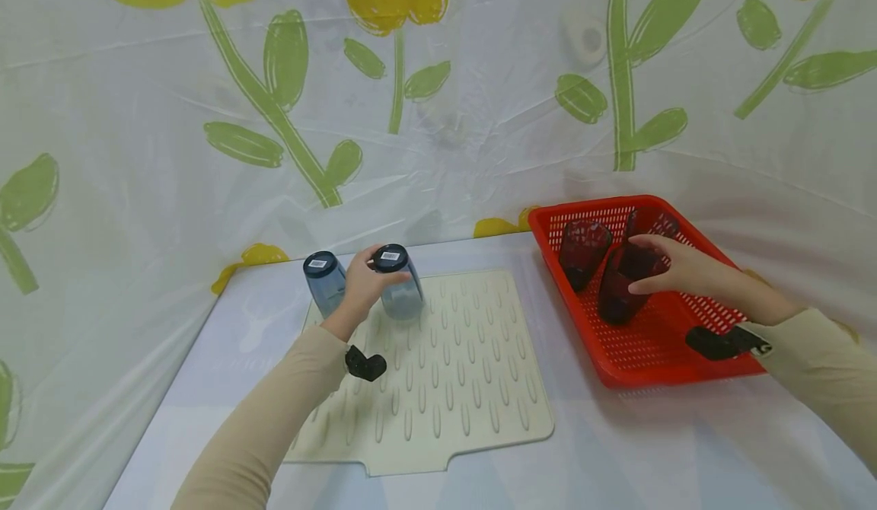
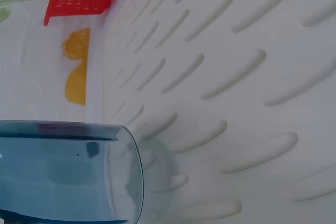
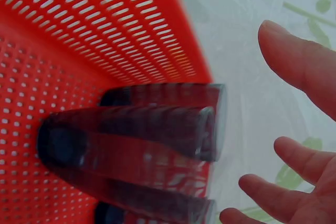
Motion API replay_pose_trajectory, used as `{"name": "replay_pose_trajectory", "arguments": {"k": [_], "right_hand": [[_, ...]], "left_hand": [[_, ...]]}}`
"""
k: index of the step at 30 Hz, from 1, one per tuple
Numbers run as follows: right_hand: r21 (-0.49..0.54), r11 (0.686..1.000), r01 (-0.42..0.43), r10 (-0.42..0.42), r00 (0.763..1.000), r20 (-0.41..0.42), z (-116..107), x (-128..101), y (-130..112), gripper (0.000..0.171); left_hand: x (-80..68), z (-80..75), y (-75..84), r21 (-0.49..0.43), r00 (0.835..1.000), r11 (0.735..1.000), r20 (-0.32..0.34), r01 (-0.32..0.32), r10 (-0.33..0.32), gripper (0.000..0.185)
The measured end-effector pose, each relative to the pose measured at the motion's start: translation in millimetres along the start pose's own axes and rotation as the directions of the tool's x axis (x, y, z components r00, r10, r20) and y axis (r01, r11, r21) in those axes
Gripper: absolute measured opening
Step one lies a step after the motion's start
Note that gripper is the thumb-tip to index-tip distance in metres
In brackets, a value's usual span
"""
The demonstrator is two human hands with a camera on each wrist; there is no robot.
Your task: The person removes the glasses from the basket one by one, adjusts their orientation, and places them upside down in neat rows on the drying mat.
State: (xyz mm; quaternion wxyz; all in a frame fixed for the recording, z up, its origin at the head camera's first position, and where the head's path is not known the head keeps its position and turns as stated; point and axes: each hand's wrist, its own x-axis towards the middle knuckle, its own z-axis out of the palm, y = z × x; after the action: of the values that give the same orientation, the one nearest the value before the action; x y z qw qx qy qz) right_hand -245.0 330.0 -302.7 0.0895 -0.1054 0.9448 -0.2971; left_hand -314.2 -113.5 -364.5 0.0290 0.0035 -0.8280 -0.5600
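My left hand (image 1: pixel 361 285) grips an upside-down blue glass (image 1: pixel 403 297) by its base end, over the cream ridged mat (image 1: pixel 452 396). In the left wrist view this glass (image 2: pixel 58 177) has its mouth close to the mat; whether it touches, I cannot tell. Another inverted blue glass (image 1: pixel 323 282) stands just left of the hand. On the other side, my right hand (image 1: pixel 692 270) is spread beside the top of a dark tumbler (image 1: pixel 617 297) in the red basket (image 1: pixel 581 327). The right wrist view shows its fingers (image 3: pixel 275 198) apart from the tumblers (image 3: pixel 131 135).
Two more dark tumblers stand in the basket, one at the left (image 1: pixel 582 247) and one at the back (image 1: pixel 661 223). A white flowered sheet (image 1: pixel 452 145) hangs behind the white table (image 1: pixel 493 472). The basket's raised walls surround the tumblers.
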Motion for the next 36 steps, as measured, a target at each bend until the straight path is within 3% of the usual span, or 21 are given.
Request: {"name": "replay_pose_trajectory", "arguments": {"k": [13,26,36], "right_hand": [[0.097,0.995,-0.031,0.033,0.999,-0.02,6,5,21,0.089],[0.36,0.929,-0.083,0.073,0.996,0.043,9,13,41,0.098],[0.405,0.906,-0.121,0.087,0.991,0.102,13,19,51,0.094]], "left_hand": [[9.3,-1.7,-17.1,0.004,1.0,1.0,-0.005,-0.021,0.021,0.071],[8.8,0.3,-23.0,0.018,1.0,1.0,0.009,-0.018,0.018,0.07],[9.2,4.9,-28.7,0.053,0.999,0.998,-0.007,-0.036,0.036,0.074]]}}
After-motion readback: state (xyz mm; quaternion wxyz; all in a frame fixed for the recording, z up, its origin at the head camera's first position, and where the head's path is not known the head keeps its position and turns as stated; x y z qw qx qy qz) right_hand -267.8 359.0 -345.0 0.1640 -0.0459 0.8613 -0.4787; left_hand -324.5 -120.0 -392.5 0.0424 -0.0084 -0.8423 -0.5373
